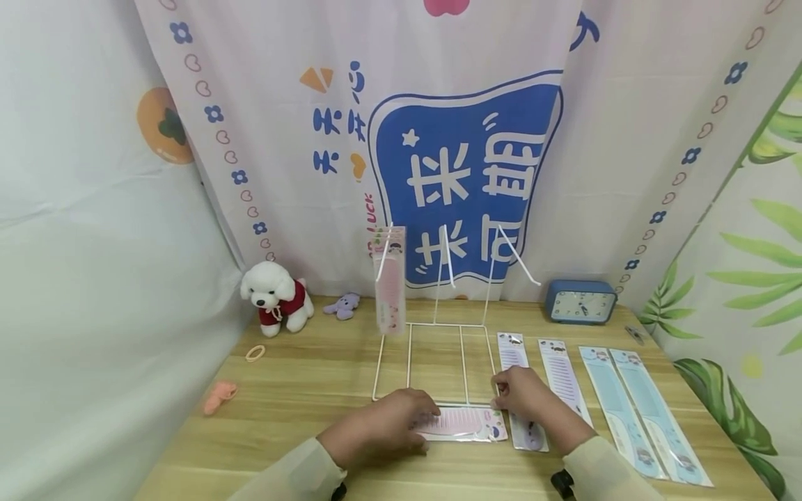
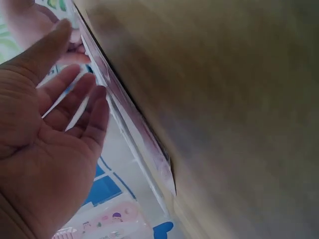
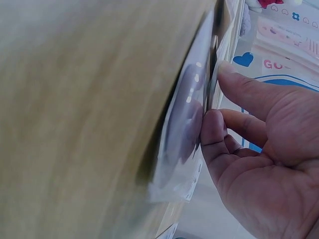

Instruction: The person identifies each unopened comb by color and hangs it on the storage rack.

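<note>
Left hand (image 1: 388, 424) on pink comb pack (image 1: 460, 423) | wire rack (image 1: 438, 348) behind

The left hand (image 1: 385, 421) covers one end of the pink comb packet (image 1: 466, 423); the right hand (image 1: 523, 393) hides part of a purple packet (image 1: 529, 433). Both wrist views show the tabletop (image 2: 239, 99) blurred.

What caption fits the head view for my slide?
Both hands, left and right, rest on a flat pink packaged comb lying on the wooden table before a white wire rack.
</note>
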Tool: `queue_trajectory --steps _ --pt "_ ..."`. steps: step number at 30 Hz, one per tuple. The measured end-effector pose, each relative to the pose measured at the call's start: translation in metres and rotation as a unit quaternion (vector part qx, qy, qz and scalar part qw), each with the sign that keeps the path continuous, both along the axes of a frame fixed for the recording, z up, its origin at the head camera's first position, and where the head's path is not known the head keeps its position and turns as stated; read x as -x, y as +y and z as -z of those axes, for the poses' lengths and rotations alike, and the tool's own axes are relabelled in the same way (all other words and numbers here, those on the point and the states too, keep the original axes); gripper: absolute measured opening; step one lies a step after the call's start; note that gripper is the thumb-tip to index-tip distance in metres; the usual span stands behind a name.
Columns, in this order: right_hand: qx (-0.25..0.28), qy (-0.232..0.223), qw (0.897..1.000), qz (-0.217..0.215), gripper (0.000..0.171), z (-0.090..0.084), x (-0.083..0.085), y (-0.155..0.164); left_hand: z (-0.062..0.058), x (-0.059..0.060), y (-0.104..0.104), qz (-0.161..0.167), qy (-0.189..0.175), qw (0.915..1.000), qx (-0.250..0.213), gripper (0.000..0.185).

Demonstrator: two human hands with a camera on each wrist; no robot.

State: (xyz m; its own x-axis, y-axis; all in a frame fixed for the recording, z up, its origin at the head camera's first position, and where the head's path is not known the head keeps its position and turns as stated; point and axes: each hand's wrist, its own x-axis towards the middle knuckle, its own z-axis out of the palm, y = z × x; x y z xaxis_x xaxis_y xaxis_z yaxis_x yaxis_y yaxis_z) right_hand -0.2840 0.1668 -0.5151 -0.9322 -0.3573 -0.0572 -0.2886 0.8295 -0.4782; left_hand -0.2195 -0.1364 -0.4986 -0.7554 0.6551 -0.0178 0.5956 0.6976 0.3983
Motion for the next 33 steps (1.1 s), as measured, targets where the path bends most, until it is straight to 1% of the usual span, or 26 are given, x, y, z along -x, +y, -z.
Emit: queue_trajectory --steps 2,6,9,12,15,18,23,27,33 --pt "-0.002 0.000 1.000 -0.002 0.047 0.000 0.000 0.000 0.002 0.000 0.000 0.014 0.022 0.9994 0.023 0.050" --pt "-0.006 0.003 1.000 -0.006 0.046 -0.001 0.001 0.001 0.003 0.000 -0.002 0.021 0.045 0.9974 0.051 0.049" --pt "-0.008 0.004 1.000 -0.007 0.046 0.000 0.001 0.001 0.005 0.001 -0.005 0.029 0.057 0.9962 0.059 0.045" --pt "-0.007 0.003 1.000 -0.006 0.045 0.000 0.001 0.001 0.007 0.003 -0.007 0.038 0.063 0.9959 0.052 0.042" --pt "-0.006 0.004 1.000 -0.005 0.045 -0.001 0.000 0.000 0.009 0.004 -0.010 0.043 0.059 0.9965 0.040 0.040" --pt "-0.006 0.005 1.000 -0.003 0.044 -0.001 -0.001 -0.001 0.008 0.004 -0.013 0.043 0.047 0.9976 0.029 0.039" --pt "-0.004 0.012 1.000 -0.004 0.044 -0.002 -0.001 0.000 0.002 0.002 -0.014 0.032 0.018 0.9992 0.017 0.039" --pt "-0.001 0.016 1.000 -0.009 0.045 0.000 -0.001 0.001 0.000 0.000 -0.016 0.029 0.006 0.9994 0.018 0.041" --pt "0.004 0.020 1.000 -0.012 0.044 -0.001 -0.001 0.002 0.003 0.000 -0.024 0.042 0.001 0.9989 0.021 0.040"
